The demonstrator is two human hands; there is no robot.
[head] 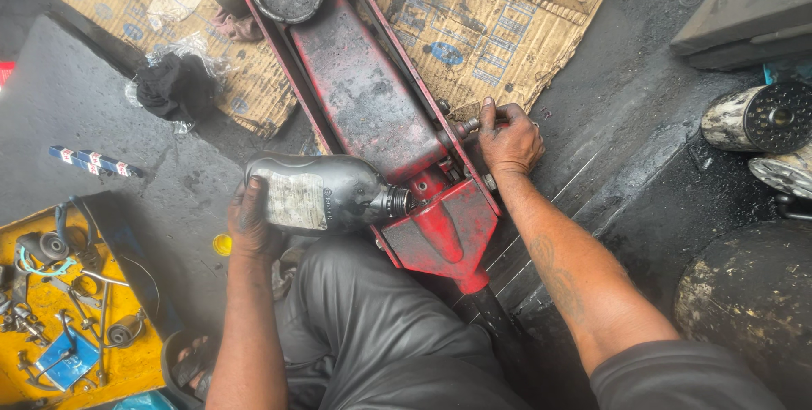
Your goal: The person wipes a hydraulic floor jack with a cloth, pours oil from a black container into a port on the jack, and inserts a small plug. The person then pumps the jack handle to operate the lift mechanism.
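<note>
**Bottle tipped at the jack's rear block**

While the left hand (251,222) wraps the base of a grey plastic bottle (326,194), fingers closed round it, the bottle lies nearly on its side with its uncapped neck touching the red rear block of the floor jack (372,97) — tilted, it seems, so the mouth meets that spot. Right hand (509,141) rests on the jack's far side rail, fingers closed around a small metal fitting (468,125) there; whether it turns or merely steadies cannot be told. Both forearms are smeared dark, as is the jack's arm.

Person sits low, grey trousers (372,334) just behind the jack's handle socket. A small yellow cap (222,244) lies on the floor near the left wrist. Flattened cardboard (499,30) sits under the jack's front, probably to catch drips. Yellow tray of tools (127,363) to the left; black rag (176,84) beyond; cylindrical filters (757,118) at right
</note>
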